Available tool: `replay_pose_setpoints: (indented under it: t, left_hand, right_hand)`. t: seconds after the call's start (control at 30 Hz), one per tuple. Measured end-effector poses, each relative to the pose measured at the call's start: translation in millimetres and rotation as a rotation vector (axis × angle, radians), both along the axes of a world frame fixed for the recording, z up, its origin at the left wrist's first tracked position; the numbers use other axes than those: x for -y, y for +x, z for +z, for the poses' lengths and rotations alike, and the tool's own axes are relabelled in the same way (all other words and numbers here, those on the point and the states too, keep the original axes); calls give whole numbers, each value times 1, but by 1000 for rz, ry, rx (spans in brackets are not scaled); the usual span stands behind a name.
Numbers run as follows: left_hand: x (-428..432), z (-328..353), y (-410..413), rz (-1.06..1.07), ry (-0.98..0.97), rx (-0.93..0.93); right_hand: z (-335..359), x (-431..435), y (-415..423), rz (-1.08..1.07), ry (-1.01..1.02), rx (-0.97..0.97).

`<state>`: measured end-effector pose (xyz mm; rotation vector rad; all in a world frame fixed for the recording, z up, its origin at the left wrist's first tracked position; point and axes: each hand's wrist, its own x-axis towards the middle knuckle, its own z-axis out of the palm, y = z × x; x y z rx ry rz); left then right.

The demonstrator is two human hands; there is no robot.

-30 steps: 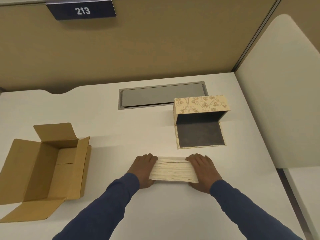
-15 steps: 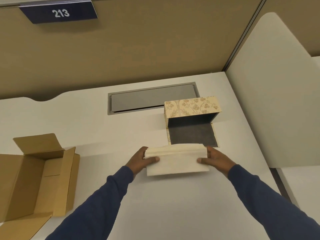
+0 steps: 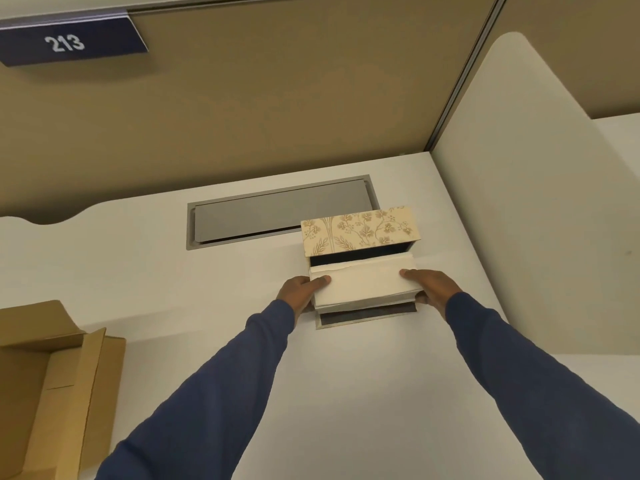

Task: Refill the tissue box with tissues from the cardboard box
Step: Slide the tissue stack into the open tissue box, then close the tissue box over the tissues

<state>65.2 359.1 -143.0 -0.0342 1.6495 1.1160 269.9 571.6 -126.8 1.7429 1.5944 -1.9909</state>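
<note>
The floral tissue box (image 3: 360, 232) stands on the white desk with its dark flap (image 3: 367, 315) folded down toward me. A cream stack of tissues (image 3: 363, 284) sits at the box's open mouth, above the flap, its far edge at the dark opening. My left hand (image 3: 299, 292) grips the stack's left end and my right hand (image 3: 431, 287) grips its right end. The open brown cardboard box (image 3: 52, 386) lies at the lower left, and what shows of its inside looks empty.
A grey cable hatch (image 3: 277, 213) is set into the desk (image 3: 138, 271) behind the tissue box. A tan partition with a "213" plate (image 3: 65, 43) stands at the back. A white side panel (image 3: 536, 209) closes off the right.
Both hands lifted the tissue stack off the desk and carried it forward to the tissue box's open side. The view shifted right, so the cardboard box slid toward the left edge.
</note>
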Motion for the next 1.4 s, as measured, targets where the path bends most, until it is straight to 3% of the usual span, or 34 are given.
replay_pose_setpoints:
  t: [0.2, 0.47, 0.6, 0.7, 0.77, 0.87, 1.03, 1.4]
  left_hand:
    - [-9, -9, -3, 2, -54, -27]
    - [-2, -7, 7, -95, -120, -294]
    - [4, 3, 2, -33, -102, -521]
    - [-2, 24, -15, 15, -5, -794]
    - [-17, 37, -31, -102, 31, -934]
    - [-43, 54, -50, -409, -23, -1037]
    - [-56, 68, -49, -771, -144, -1076]
    - [-10, 74, 4, -658, -45, -1256]
  right_hand:
    - [-14, -6, -1, 71, 73, 50]
    - [-15, 8, 7, 185, 307, 112]
    - [-4, 36, 18, 182, 706, 131]
    - [6, 70, 20, 403, 1074, 22]
    - [7, 93, 14, 594, 1189, -8]
    - [3, 112, 0, 767, 1243, 69]
    - [-4, 119, -10, 810, 1217, 166]
    - [0, 115, -2, 889, 1114, 105]
